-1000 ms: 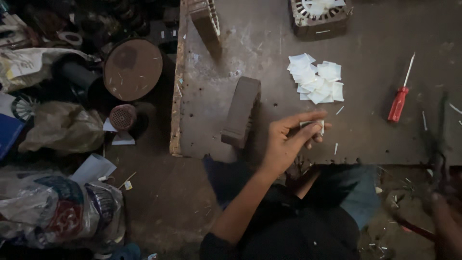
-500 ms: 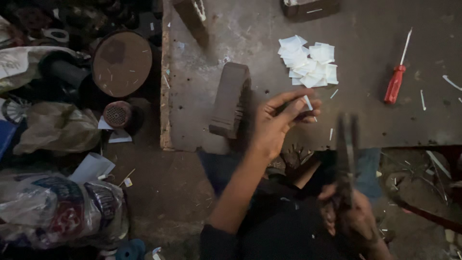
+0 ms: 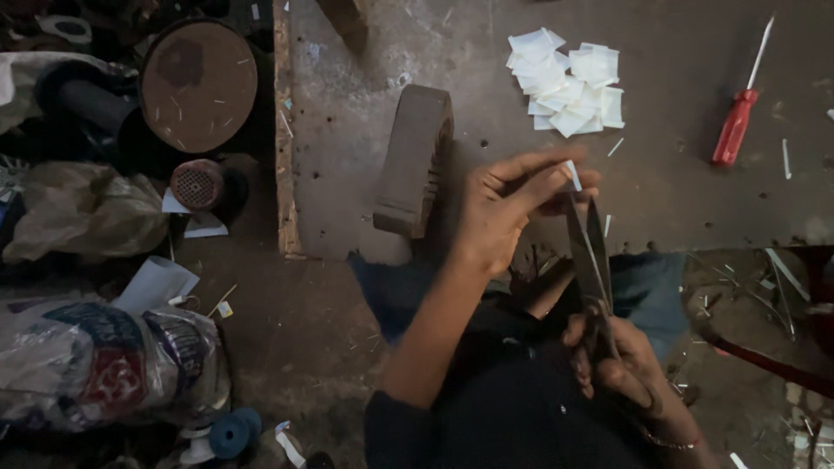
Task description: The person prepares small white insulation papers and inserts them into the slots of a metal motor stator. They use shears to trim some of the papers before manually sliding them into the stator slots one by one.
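**Blades at the fingertips, a white slip between them**

The left hand (image 3: 504, 213) is pinched shut on a small white slip (image 3: 573, 174), held over the near edge of the bench (image 3: 365, 130). The right hand (image 3: 621, 365) is clamped around the handles of a pair of scissors (image 3: 591, 252), the blades parted a little and their tips just below the slip, close to the left hand's fingertips (image 3: 584, 181).

What could go wrong, as I judge it: the tips stand so near the fingers that a nip is likely if the blades close crooked, and so small a slip could twist or slide out of the pinch.

At 1 o'clock from the left hand lies a loose heap of white squares (image 3: 566, 82), well apart; a red-handled screwdriver (image 3: 738, 117) lies at 2 o'clock. A brown block (image 3: 415, 161) stands just beside the hand at 9 o'clock.

On the floor at 8 o'clock sits a printed plastic sack (image 3: 104, 365), bulging; I cannot tell what fills it. A round brown lid (image 3: 198, 85) rests at 10 o'clock, covering whatever is under it.
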